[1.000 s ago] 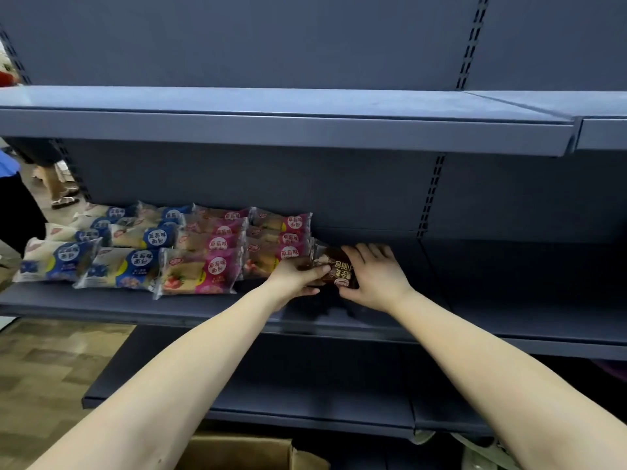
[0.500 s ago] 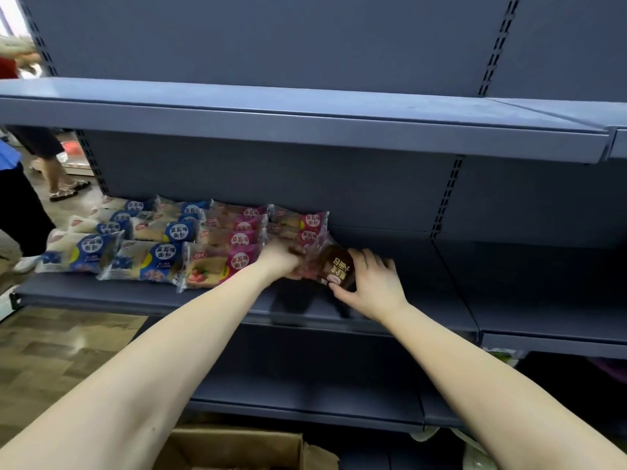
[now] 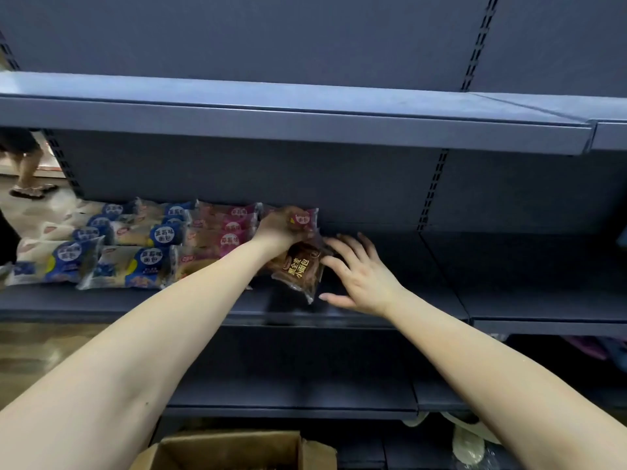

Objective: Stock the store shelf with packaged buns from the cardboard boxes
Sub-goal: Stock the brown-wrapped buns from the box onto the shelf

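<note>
Store aisle, grey-blue metal shelving, wood-look floor at left. Nearest, bottom edge: open cardboard box (image 3: pixel 237 449), contents not readable. Both bare arms reach up over the lower shelves to the middle shelf (image 3: pixel 509 300). Right hand (image 3: pixel 363 279) is flat and spread, fingers (image 3: pixel 353 252) straight, tips touching the right edge of the brown bun pack (image 3: pixel 298 269), holding nothing. Left hand (image 3: pixel 281 228) is curled over the far end of that pack and seems to pinch it; exact finger placement is hidden by the hand's back. Pack lies tilted on the shelf, just right of the pink packs (image 3: pixel 230 228), near end a bit forward. Judgement: light, soft bun in slick crinkly film, easy to squash, likely to slide on bare metal; best taken by the sealed end flaps or nudged flat-handed on the sides, not squeezed mid-body. Further left: blue packs (image 3: pixel 135 256) in overlapping rows. Behind: slotted back panel, bare upper shelf (image 3: pixel 305 127) overhead. Far left, another person's sandalled foot (image 3: pixel 32 191) on the floor.
</note>
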Available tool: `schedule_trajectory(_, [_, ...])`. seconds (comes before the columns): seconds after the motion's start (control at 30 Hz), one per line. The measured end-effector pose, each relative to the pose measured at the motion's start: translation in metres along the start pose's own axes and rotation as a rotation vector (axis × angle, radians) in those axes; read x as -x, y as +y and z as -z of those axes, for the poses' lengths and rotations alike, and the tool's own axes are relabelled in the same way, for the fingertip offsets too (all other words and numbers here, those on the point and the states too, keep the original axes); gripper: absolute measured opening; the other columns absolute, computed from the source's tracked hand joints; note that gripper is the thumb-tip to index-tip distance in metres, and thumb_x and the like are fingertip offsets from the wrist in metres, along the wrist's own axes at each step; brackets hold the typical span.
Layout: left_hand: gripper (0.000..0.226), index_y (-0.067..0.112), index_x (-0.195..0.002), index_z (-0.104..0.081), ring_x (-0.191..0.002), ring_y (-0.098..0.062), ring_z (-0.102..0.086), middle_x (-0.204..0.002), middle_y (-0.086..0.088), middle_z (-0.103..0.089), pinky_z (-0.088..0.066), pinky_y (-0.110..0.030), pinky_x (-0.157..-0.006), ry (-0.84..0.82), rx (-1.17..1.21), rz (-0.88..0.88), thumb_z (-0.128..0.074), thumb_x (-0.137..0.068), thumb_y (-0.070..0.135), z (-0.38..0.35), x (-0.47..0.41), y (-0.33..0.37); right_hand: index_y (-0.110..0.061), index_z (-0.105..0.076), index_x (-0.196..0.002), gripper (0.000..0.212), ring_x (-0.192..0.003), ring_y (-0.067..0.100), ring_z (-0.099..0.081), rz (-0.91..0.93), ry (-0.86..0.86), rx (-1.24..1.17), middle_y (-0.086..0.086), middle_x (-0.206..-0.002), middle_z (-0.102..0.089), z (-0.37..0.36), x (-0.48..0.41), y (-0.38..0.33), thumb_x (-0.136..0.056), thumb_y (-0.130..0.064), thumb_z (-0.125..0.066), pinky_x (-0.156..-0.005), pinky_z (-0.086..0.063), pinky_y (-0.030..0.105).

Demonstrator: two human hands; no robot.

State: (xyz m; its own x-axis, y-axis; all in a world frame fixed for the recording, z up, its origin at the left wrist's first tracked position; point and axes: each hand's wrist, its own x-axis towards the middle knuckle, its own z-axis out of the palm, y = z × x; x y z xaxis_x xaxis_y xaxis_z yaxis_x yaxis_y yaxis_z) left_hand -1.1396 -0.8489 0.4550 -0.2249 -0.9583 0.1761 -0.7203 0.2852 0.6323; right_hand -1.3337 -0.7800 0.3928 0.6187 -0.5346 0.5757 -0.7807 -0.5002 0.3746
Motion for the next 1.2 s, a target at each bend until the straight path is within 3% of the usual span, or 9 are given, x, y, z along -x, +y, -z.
schedule_trajectory(0.1, [0.055, 0.020, -0.127, -0.055, -0.113, -0.019, -0.056, -0.123, -0.002, -0.060, -0.042, -0.025, -0.094, -0.133, -0.009, -0.018, -0.076, -0.077, 0.033, -0.007, 0.003, 0.001, -0.018, -0.043, -0.127, 0.064, -0.117, 0.034, -0.052, 0.010, -0.018, -0.017, 0.013, -0.135, -0.052, -0.005, 0.001, -0.001, -0.078, -0.058, -0.054, -0.097, -0.042, 0.056])
schedule_trajectory(0.23, [0.051, 0.026, -0.123, -0.056, -0.107, -0.017, -0.058, -0.118, -0.002, -0.062, -0.048, -0.030, -0.094, -0.235, 0.135, 0.029, -0.076, -0.076, 0.028, -0.020, 0.008, -0.005, -0.018, -0.040, -0.133, 0.054, -0.087, 0.031, -0.067, -0.002, -0.022, -0.204, 0.018, -0.130, -0.054, -0.012, 0.003, -0.007, -0.086, -0.044, -0.049, -0.062, -0.058, 0.035])
schedule_trajectory(0.37, [0.018, 0.014, -0.103, -0.063, -0.089, -0.018, -0.061, -0.101, -0.007, -0.066, -0.050, -0.027, -0.078, -0.404, 0.420, 0.310, -0.058, -0.086, 0.018, -0.015, 0.013, -0.013, -0.013, -0.048, -0.128, 0.041, -0.078, 0.028, -0.069, -0.038, 0.062, -0.248, 0.016, -0.116, -0.065, -0.021, 0.004, -0.012, -0.092, -0.031, -0.046, -0.047, -0.055, 0.031])
schedule_trajectory(0.5, [0.020, 0.008, -0.105, -0.059, -0.085, -0.019, -0.064, -0.093, -0.006, -0.065, -0.054, -0.025, -0.074, -0.437, 0.505, 0.310, -0.043, -0.093, 0.008, 0.001, 0.016, -0.023, -0.009, -0.069, -0.110, 0.035, -0.049, 0.026, -0.063, -0.125, 0.101, -0.137, 0.007, -0.084, -0.072, -0.020, 0.004, 0.001, -0.074, -0.009, -0.072, -0.030, -0.041, 0.024])
schedule_trajectory(0.7, [0.027, 0.018, -0.113, -0.062, -0.101, -0.020, -0.067, -0.107, -0.003, -0.071, -0.054, -0.033, -0.084, -0.605, 0.628, 0.289, -0.053, -0.094, 0.036, -0.003, 0.032, -0.030, -0.020, -0.074, -0.104, 0.034, -0.042, 0.019, -0.058, -0.340, 0.192, 0.066, -0.004, -0.052, -0.061, -0.003, -0.014, 0.013, -0.082, -0.022, -0.049, -0.035, -0.035, 0.020])
schedule_trajectory(0.77, [0.030, 0.014, -0.113, -0.062, -0.097, -0.021, -0.068, -0.104, -0.006, -0.072, -0.056, -0.034, -0.081, -0.505, 0.775, 0.292, -0.060, -0.090, 0.033, -0.012, 0.035, -0.028, -0.020, -0.074, -0.104, 0.033, -0.043, 0.020, -0.059, -0.379, 0.201, 0.064, -0.003, -0.052, -0.060, -0.004, -0.015, 0.014, -0.082, -0.023, -0.049, -0.034, -0.037, 0.021])
schedule_trajectory(0.97, [0.032, 0.005, -0.116, -0.051, -0.076, -0.024, -0.066, -0.090, -0.011, -0.064, -0.058, -0.033, -0.056, -0.097, 1.106, 0.381, -0.064, -0.088, 0.007, -0.024, 0.024, -0.028, -0.018, -0.069, -0.106, 0.033, -0.072, 0.025, -0.066, -0.244, 0.151, -0.045, 0.000, -0.102, -0.070, -0.015, -0.006, 0.003, -0.087, -0.035, -0.049, -0.044, -0.048, 0.027])
schedule_trajectory(1.07, [0.027, 0.006, -0.111, -0.058, -0.082, -0.026, -0.066, -0.096, -0.013, -0.067, -0.057, -0.034, -0.063, -0.119, 0.955, 0.339, -0.068, -0.086, 0.009, -0.025, 0.022, -0.031, -0.015, -0.052, -0.127, 0.056, -0.095, 0.032, -0.061, -0.216, 0.071, -0.057, 0.009, -0.128, -0.057, -0.017, -0.006, 0.001, -0.078, -0.039, -0.065, -0.067, -0.054, 0.038])
schedule_trajectory(1.2, [0.028, 0.013, -0.113, -0.062, -0.092, -0.024, -0.068, -0.106, -0.011, -0.069, -0.057, -0.033, -0.075, -0.251, 0.808, 0.235, -0.067, -0.086, 0.009, -0.037, 0.028, -0.027, -0.011, -0.044, -0.138, 0.092, -0.107, 0.040, -0.059, -0.230, -0.189, -0.082, 0.017, -0.132, -0.054, -0.018, -0.012, -0.009, -0.059, -0.040, -0.083, -0.086, -0.050, 0.050])
